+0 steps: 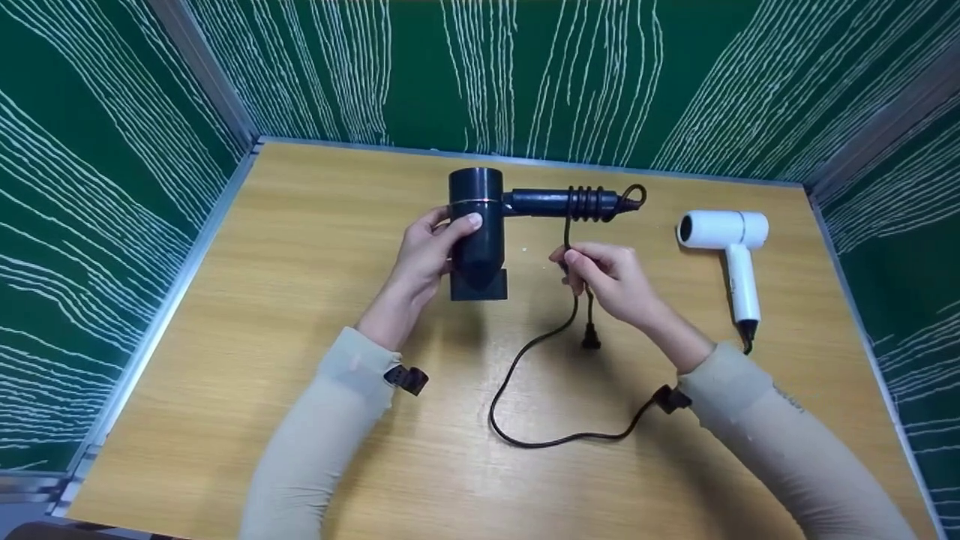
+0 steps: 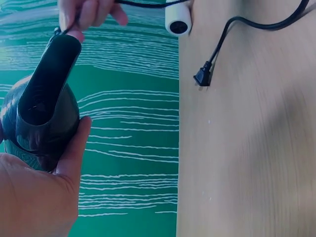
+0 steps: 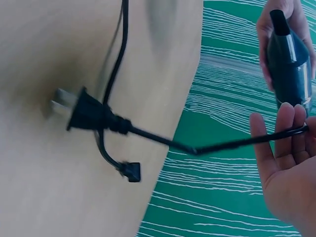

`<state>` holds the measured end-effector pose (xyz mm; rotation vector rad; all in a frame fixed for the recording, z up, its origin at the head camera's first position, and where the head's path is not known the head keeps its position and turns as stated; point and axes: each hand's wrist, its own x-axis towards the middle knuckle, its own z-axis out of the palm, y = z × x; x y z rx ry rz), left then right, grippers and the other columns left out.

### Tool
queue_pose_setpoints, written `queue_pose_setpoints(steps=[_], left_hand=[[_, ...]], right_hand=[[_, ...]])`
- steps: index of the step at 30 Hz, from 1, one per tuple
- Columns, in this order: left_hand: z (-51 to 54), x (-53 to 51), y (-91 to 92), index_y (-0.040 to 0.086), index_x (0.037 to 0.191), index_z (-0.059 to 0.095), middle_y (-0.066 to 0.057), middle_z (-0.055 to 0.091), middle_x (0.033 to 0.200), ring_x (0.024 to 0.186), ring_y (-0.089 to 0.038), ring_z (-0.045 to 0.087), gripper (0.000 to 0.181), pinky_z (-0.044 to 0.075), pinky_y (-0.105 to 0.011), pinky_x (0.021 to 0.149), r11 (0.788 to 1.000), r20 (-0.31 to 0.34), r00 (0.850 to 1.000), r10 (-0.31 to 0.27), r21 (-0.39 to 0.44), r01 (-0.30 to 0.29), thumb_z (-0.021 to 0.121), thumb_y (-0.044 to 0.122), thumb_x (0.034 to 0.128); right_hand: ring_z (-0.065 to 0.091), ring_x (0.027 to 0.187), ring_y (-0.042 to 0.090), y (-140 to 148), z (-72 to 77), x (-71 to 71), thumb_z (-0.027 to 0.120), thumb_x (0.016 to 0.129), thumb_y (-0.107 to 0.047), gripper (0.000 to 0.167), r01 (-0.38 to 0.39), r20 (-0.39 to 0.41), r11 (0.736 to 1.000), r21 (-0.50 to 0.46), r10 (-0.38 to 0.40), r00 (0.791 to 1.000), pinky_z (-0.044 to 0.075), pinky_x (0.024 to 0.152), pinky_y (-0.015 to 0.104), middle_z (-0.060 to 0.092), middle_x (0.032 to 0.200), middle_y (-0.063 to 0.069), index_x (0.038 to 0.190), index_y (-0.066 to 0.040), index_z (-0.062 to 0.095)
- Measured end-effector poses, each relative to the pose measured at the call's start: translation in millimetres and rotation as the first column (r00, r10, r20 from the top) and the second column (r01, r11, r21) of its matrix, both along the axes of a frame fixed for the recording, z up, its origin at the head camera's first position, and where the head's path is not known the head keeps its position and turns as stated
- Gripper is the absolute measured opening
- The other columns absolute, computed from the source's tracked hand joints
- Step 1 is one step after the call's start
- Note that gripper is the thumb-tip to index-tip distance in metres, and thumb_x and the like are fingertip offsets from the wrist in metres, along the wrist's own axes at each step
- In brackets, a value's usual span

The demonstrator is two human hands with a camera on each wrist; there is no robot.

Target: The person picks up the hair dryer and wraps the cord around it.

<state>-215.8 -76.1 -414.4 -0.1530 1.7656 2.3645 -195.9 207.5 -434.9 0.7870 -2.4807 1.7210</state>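
Observation:
A black hair dryer [image 1: 478, 240] is held above the table, its flat concentrator nozzle [image 1: 478, 286] toward me and its handle pointing right. My left hand [image 1: 421, 255] grips the barrel from the left, thumb on top. Several turns of black power cord [image 1: 585, 203] wrap the handle near its end. Just below the handle, my right hand [image 1: 611, 279] pinches the cord between thumb and fingers. Close to the right wrist camera hangs a two-pin plug [image 3: 89, 112]. Behind it, another cord end [image 3: 131, 171] shows; which dryer each belongs to I cannot tell.
On the right of the wooden table [image 1: 247, 315] lies a white hair dryer [image 1: 724, 229], its handle toward me. A loop of black cord [image 1: 493, 409] curves across the front and passes by my right wrist. Green panels [image 1: 480, 75] with white lines enclose the back and sides.

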Motion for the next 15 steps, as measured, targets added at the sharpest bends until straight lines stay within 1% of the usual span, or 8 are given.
queue_pose_setpoints(steps=[2, 5, 10, 15], left_hand=[[-0.2, 1.0, 0.4, 0.005, 0.145, 0.056, -0.018, 0.07, 0.129, 0.114, -0.033, 0.069, 0.057, 0.056, -0.049, 0.101, 1.0, -0.009, 1.0, -0.007, 0.008, 0.007, 0.079, 0.025, 0.0967], [-0.6, 2.2, 0.5, 0.004, 0.144, 0.056, -0.018, 0.07, 0.129, 0.114, -0.033, 0.069, 0.056, 0.056, -0.048, 0.1, 1.0, -0.019, 1.0, -0.014, 0.02, 0.014, 0.079, 0.023, 0.0967], [0.4, 4.1, 1.2, 0.003, 0.145, 0.055, -0.019, 0.069, 0.13, 0.114, -0.034, 0.069, 0.057, 0.056, -0.05, 0.102, 0.999, -0.021, 1.0, -0.017, 0.031, 0.018, 0.078, 0.023, 0.0965], [1.0, 5.2, 1.9, 0.003, 0.146, 0.054, -0.02, 0.068, 0.131, 0.115, -0.035, 0.068, 0.059, 0.054, -0.054, 0.104, 0.999, -0.031, 0.999, -0.019, 0.03, 0.02, 0.078, 0.023, 0.0957]], right_hand=[[0.066, 0.069, 0.019, 0, -6.7, -0.5, 0.055, 0.111, -0.006, 0.024, -0.002, 0.019, 1.0, -0.026, 0.002, 1.0, 0.058, 0.069, 0.024, 0.065, 0.075, 0.015, 0.112, 0.002, 0.078], [0.066, 0.071, 0.019, 1, -16.1, -1.6, 0.055, 0.112, -0.008, 0.025, -0.006, 0.052, 0.999, -0.039, 0.008, 0.999, 0.059, 0.072, 0.025, 0.065, 0.078, 0.015, 0.114, 0.002, 0.077], [0.063, 0.074, 0.015, 5, -31.2, -3.8, 0.054, 0.112, -0.008, 0.025, -0.012, 0.093, 1.0, -0.018, 0.013, 0.996, 0.059, 0.075, 0.022, 0.066, 0.079, 0.017, 0.114, 0.004, 0.077], [0.064, 0.072, 0.013, 9, -40.7, -7.3, 0.055, 0.112, -0.007, 0.025, -0.01, 0.097, 1.0, 0.009, 0.009, 0.995, 0.058, 0.073, 0.021, 0.067, 0.077, 0.016, 0.114, 0.004, 0.077]])
